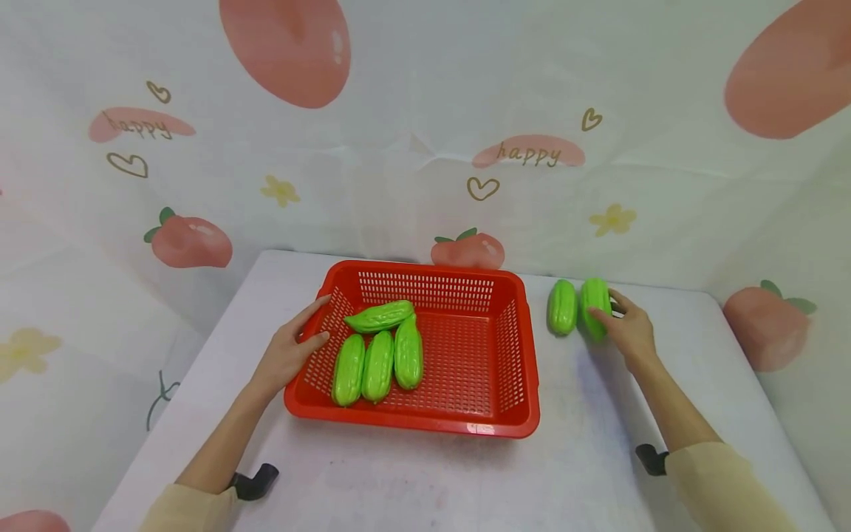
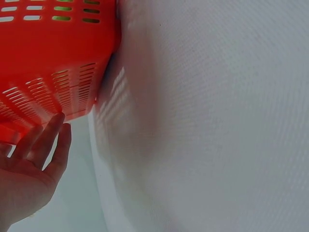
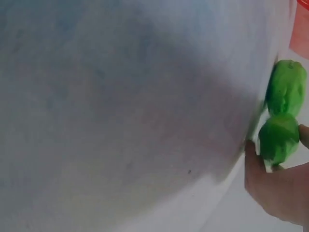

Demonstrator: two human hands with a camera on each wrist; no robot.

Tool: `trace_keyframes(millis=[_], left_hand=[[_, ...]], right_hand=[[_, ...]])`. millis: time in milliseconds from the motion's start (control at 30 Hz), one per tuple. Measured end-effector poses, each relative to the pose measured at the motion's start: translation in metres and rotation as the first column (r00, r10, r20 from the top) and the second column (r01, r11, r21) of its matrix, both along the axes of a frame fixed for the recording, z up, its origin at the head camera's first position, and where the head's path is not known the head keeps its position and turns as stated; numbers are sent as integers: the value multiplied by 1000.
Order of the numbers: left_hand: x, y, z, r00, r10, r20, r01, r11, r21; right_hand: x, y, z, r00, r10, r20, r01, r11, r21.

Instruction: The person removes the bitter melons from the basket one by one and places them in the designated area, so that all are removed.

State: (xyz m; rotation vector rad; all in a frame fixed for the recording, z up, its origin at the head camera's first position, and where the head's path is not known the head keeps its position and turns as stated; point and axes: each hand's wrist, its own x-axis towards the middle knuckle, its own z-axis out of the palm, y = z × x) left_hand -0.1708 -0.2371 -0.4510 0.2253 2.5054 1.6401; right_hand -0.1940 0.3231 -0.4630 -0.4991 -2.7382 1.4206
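In the head view my right hand (image 1: pixel 628 330) holds a bright green, ridged bitter melon (image 1: pixel 595 307) between thumb and fingers, to the right of the basket. A second bitter melon (image 1: pixel 563 307) lies just left of it on the table. The right wrist view shows the held bitter melon (image 3: pixel 279 139) end-on, with the other one behind it. My left hand (image 1: pixel 286 356) is at the left side of a red plastic basket (image 1: pixel 412 423). Its extended fingers (image 2: pixel 46 137) touch the basket's outer wall in the left wrist view. Several bitter melons (image 1: pixel 379 366) lie in the basket's left half.
The white-covered table (image 1: pixel 399 488) carries the basket near its middle. A printed cloth (image 1: pixel 399 148) with fruit, hearts and "happy" hangs behind the table and at its sides. Black wrist-worn pieces (image 1: pixel 255 482) show beside both sleeves.
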Motion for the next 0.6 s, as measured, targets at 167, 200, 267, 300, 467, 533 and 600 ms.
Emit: trace_keyframes(millis=[167, 200, 267, 300, 467, 533, 600], left_hand=[[1, 1, 0, 1000, 1, 15, -1, 1000, 8], [2, 1, 0, 1000, 1, 17, -1, 1000, 10], [2, 0, 0, 1000, 0, 21, -1, 1000, 13], [2, 0, 0, 1000, 1, 21, -1, 1000, 15], [0, 1, 0, 1000, 4, 19, -5, 1000, 12], [-1, 1, 0, 1000, 4, 19, -4, 1000, 13], [-1, 0, 0, 1000, 2, 22, -3, 1000, 20]], right_hand=[[1, 1, -6, 1000, 7, 20, -8, 1000, 25], [1, 1, -7, 1000, 8, 30, -9, 999, 33], [1, 1, -8, 999, 8, 45, -9, 999, 35], [1, 1, -8, 999, 10, 50, -12, 999, 34], [2, 3, -7, 998, 37, 45, -38, 999, 14], [3, 3, -6, 998, 42, 44, -43, 999, 17], [4, 4, -5, 999, 23, 27, -23, 999, 29]])
